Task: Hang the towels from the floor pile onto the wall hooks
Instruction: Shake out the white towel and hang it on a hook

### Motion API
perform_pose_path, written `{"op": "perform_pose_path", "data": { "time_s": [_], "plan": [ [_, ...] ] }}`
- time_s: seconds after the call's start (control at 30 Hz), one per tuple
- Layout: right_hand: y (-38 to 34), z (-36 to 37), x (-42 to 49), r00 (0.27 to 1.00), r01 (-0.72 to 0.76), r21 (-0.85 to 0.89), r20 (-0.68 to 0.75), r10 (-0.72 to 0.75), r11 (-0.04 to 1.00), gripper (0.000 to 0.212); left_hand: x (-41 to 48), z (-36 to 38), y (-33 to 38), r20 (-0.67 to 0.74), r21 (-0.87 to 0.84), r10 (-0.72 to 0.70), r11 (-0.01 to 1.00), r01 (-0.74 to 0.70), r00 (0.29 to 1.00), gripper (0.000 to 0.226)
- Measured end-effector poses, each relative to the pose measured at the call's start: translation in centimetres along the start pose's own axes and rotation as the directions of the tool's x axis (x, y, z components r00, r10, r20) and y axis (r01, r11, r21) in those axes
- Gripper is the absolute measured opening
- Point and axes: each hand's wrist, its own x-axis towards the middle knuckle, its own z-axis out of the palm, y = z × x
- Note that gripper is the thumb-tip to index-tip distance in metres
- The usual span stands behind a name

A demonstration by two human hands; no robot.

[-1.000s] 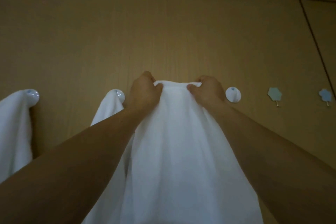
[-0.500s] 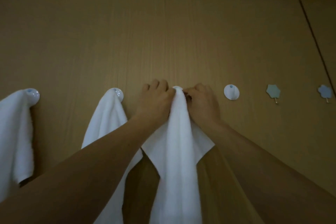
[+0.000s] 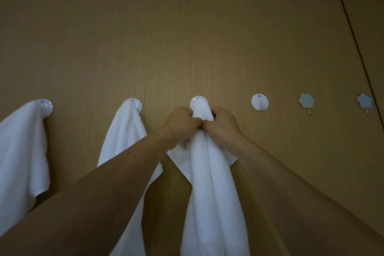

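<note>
A white towel point(image 3: 209, 189) hangs from the third round white hook point(image 3: 195, 102) on the brown wall, its top bunched over the hook. Just under that hook, my left hand point(image 3: 181, 121) and my right hand point(image 3: 223, 123) both grip the towel, fists side by side. Two more white towels hang to the left: one point(image 3: 20, 151) on the first hook point(image 3: 46, 106), one point(image 3: 126, 137) on the second hook point(image 3: 137, 104). The floor pile is out of view.
To the right, a bare round white hook point(image 3: 259, 102) is followed by two small blue flower-shaped hooks point(image 3: 306, 102) point(image 3: 364, 102). Dark seams cross the wood-grain wall panel point(image 3: 187, 37) above and at the right.
The towel, held spread between my hands one second ago, has been bunched and its top now sits over the third hook. Both hands slid down to just under the hook.
</note>
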Motion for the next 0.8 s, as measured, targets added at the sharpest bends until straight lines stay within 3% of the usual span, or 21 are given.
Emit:
{"op": "perform_pose_path", "data": {
  "time_s": [0.2,0.37,0.57,0.8],
  "plan": [
    [0.5,1.1,-2.2,0.971,-0.238,0.327,0.086,0.222,0.914,0.036,-2.4,3.0,-1.4,-0.204,-0.259,-0.131,0.963,0.075,0.97,0.022],
    [2.5,4.0,-5.9,0.978,-0.141,0.193,-0.124,0.167,0.971,0.043,-5.7,6.5,-3.8,-0.408,-0.228,-0.083,0.974,-0.014,0.909,0.034],
    [4.8,6.4,-10.6,0.954,-0.108,0.154,-0.263,0.146,0.982,0.057,-9.6,8.0,-6.3,-0.357,-0.324,-0.135,0.946,0.013,0.924,0.031],
    [6.2,6.3,-19.2,0.948,-0.254,0.048,-0.188,0.258,0.966,0.06,-17.0,10.2,-9.9,-0.119,-0.458,-0.176,0.883,0.104,0.977,0.044]
  ]
}}
